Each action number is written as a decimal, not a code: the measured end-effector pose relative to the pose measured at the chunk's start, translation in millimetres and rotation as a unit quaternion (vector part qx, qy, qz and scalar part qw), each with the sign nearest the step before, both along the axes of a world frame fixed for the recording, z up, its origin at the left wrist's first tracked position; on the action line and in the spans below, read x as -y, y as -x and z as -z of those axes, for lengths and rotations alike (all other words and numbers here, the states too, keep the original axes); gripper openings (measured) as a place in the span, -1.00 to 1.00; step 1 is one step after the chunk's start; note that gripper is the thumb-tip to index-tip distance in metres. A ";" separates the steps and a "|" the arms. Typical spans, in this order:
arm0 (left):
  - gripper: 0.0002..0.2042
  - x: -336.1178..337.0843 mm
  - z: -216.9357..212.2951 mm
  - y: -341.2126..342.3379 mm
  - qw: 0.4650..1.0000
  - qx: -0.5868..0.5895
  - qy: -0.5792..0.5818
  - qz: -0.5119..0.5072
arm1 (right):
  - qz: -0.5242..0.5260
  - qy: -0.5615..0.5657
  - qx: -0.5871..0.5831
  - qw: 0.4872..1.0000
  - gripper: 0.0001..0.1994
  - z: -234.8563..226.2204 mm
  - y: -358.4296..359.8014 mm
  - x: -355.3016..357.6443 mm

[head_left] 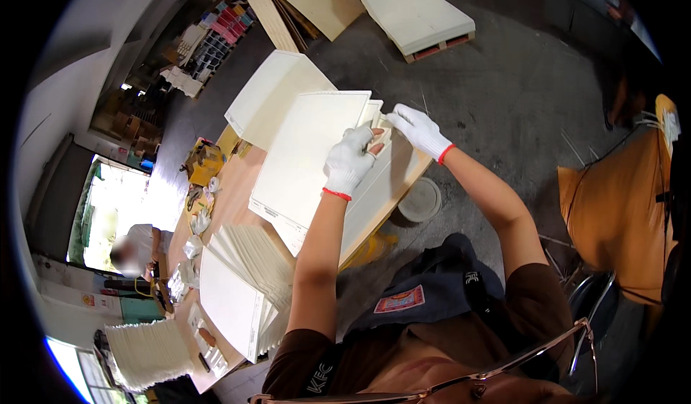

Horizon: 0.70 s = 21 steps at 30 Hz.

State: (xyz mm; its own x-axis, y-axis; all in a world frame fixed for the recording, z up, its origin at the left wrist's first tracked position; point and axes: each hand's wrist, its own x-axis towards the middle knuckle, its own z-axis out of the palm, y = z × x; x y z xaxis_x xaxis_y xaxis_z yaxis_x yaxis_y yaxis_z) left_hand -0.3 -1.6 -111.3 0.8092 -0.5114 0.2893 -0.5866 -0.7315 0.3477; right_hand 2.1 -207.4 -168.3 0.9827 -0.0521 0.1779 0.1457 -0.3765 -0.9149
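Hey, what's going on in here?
Someone in white gloves is handling large white sheets at a wooden table. The left hand is near the sheets' right edge, with the right hand just beyond it. A fanned stack lies closer, and another person is at the far left.

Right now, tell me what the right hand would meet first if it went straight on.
The right hand would likely meet the edges of the white sheets first; whether it touches them is unclear.
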 end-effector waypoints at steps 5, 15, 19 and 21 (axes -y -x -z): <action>-0.70 1.4 -3.2 2.7 1.000 0.007 0.011 0.011 | 0.112 0.041 0.116 0.986 -0.58 -10.1 9.8 -3.9; -0.63 -1.6 7.8 -0.7 0.998 0.030 0.041 0.026 | -0.089 -0.376 -0.217 0.896 -0.50 -30.9 27.7 -17.8; -0.55 -14.3 19.3 25.2 0.968 0.185 0.172 -0.001 | -0.114 -0.488 -0.286 0.817 -0.62 -25.7 36.2 -58.8; -0.66 -33.6 37.2 65.5 0.937 0.112 0.323 -0.071 | -0.123 -0.450 -0.306 0.830 -0.66 -21.4 36.5 -76.1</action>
State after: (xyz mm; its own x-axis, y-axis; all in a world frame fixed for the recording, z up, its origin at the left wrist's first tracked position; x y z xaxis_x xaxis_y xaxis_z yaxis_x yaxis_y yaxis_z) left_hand -65.8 32.0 -148.6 0.7382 -0.0626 0.6717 -0.6101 -0.4870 0.6250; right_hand -34.4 -131.3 -146.8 0.8751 0.3217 -0.3615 -0.4791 0.4709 -0.7407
